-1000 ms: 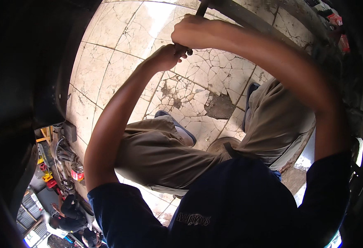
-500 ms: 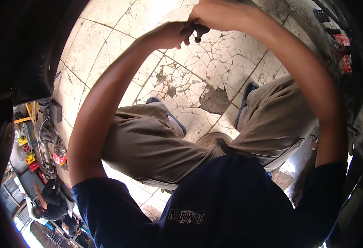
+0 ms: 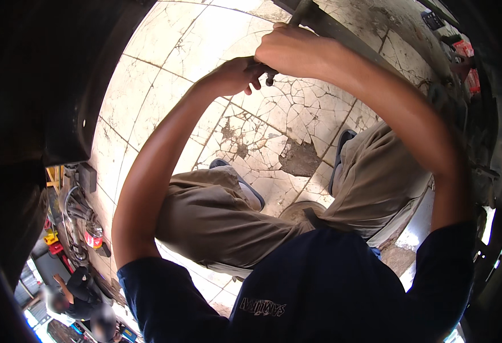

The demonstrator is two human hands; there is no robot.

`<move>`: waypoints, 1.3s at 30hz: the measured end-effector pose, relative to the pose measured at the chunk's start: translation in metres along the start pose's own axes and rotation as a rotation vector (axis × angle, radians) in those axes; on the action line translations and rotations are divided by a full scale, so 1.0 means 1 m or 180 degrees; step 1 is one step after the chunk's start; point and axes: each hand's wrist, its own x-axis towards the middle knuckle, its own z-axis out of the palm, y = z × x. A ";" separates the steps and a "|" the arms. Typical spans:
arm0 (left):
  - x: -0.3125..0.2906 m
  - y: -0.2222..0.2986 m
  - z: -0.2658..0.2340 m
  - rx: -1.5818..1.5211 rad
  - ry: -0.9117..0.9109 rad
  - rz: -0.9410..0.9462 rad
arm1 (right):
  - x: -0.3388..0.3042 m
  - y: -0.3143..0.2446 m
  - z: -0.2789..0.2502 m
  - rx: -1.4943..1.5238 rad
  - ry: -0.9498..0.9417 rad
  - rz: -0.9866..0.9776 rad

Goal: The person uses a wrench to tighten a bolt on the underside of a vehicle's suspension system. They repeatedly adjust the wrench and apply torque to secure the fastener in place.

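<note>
Both my arms reach up to the top of the view, where the hands meet. My right hand [image 3: 291,51] is closed, its fingers wrapped round something dark. A small dark metal part with a rounded knob end [image 3: 270,81] sticks out below it. My left hand [image 3: 234,77] presses against the same part from the left, fingers curled on it, two fingertips showing beneath. Just above my right hand a dark rod [image 3: 301,12] slants up to the frame's edge; whether it joins the held part is hidden.
A dark beam [image 3: 345,35] runs behind my right hand. Cracked tiles [image 3: 251,126] with a broken hole [image 3: 299,158] lie below. Dark bodywork [image 3: 68,86] fills the left. Metal parts [image 3: 76,203] and people [image 3: 79,291] are at lower left, a red crate [image 3: 468,66] at far right.
Both hands have come slightly lower in the view, still together at the dark part. The rod and beam now show above my right hand.
</note>
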 end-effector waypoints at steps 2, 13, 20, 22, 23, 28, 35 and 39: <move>-0.003 -0.007 0.003 -0.0106 0.0064 -0.0092 | 0.001 -0.005 -0.001 0.0144 0.0020 0.0075; 0.008 -0.007 0.015 -0.0111 -0.0066 -0.0275 | 0.000 -0.008 0.008 0.0136 0.0078 0.0000; 0.012 -0.021 0.006 -0.0110 0.0000 -0.0382 | -0.001 -0.004 0.004 0.0247 0.0270 -0.0045; 0.014 -0.020 0.002 0.0006 0.0017 -0.0294 | 0.002 -0.006 0.005 0.0126 0.0179 -0.0018; 0.015 -0.021 -0.003 0.0063 0.0025 -0.0252 | 0.001 -0.003 0.004 0.0103 0.0259 -0.0003; 0.010 -0.012 -0.009 0.0364 0.0120 -0.0219 | -0.003 -0.003 -0.009 0.0444 0.0180 0.0079; 0.005 -0.013 -0.010 0.0663 0.0258 -0.0278 | -0.006 -0.003 -0.014 0.0607 0.0026 0.0058; 0.006 -0.020 -0.003 0.0384 0.0388 -0.0442 | 0.000 -0.003 -0.005 0.0595 0.0011 0.0208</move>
